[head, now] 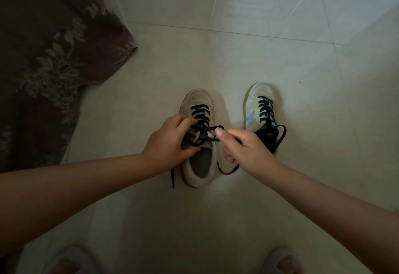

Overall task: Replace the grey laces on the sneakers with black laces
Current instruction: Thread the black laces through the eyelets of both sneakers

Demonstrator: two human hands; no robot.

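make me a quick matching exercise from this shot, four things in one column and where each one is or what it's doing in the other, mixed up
Things
1. left sneaker
2. right sneaker
3. patterned brown cloth
4. right hand

Places or states
A. lies on the floor at the far left
B. stands untouched, its black lace already tied in a bow
C. pinches a black lace over the shoe's tongue
D. sits between the two hands, its lace ends loose on the floor

Pairs: 1-D, 2-B, 3-A, 4-C
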